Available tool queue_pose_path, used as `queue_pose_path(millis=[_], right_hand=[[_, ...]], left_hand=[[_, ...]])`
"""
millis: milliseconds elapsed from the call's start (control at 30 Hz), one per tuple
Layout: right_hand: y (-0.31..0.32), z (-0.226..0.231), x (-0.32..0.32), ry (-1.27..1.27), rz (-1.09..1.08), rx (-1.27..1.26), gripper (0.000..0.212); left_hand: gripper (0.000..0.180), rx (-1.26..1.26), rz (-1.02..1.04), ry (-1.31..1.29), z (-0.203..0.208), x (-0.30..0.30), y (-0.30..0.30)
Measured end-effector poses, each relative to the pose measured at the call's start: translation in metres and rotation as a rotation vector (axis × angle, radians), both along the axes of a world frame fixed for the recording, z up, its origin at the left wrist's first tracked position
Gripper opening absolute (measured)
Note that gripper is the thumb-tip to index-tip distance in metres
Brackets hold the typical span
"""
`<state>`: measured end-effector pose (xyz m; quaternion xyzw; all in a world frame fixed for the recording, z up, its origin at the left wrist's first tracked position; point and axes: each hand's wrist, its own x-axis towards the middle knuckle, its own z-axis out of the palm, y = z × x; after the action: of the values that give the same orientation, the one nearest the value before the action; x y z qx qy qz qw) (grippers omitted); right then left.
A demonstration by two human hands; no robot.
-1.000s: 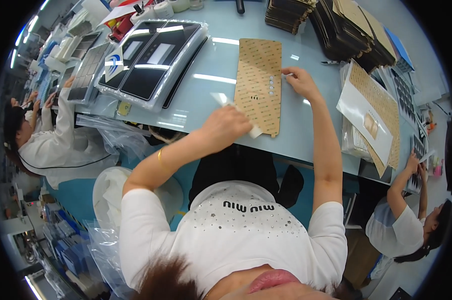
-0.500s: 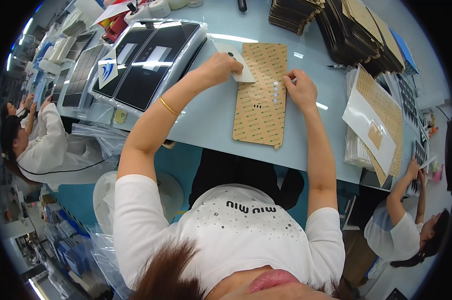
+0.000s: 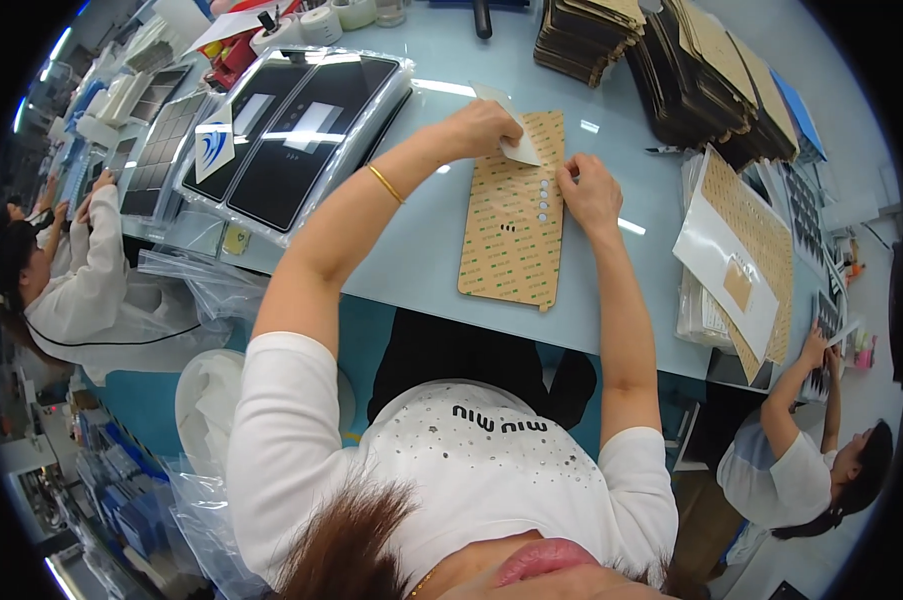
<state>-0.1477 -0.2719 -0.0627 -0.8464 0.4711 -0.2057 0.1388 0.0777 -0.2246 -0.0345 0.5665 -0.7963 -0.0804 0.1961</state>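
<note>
Gripping a thin white card (image 3: 521, 153), the left hand (image 3: 482, 128) has shifted inward over the tan, green-printed rectangular sheet (image 3: 511, 265) on the glossy pale table (image 3: 396, 255); work seems centred near its far end. The right hand (image 3: 591, 192) curls beside it, grip unclear.

The glossy, pale blue tabletop (image 3: 411, 245) is streaked with reflected light. A tan patterned sheet (image 3: 511, 265) is laid flat toward its near edge. Plastic-wrapped black panels (image 3: 291, 175) are stacked to the left, with white rolls (image 3: 319, 26) placed beyond; at the right, a pile of white and tan sheets (image 3: 709, 238) is set in front of tall, tan-topped dark stacks (image 3: 679, 85).
</note>
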Motion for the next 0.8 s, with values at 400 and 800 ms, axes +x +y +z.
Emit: queue_pose_path(millis=[400,800], right_hand=[[-0.004,-0.002,-0.003,-0.038,0.039,-0.073,0.014],[-0.027,-0.017,-0.017,-0.383,0.005,0.083,0.034]], left_hand=[[0.028,0.082,-0.164,-0.084,0.008,0.013,0.042],[0.019,0.050,-0.195,-0.023,0.013,-0.054,-0.012]])
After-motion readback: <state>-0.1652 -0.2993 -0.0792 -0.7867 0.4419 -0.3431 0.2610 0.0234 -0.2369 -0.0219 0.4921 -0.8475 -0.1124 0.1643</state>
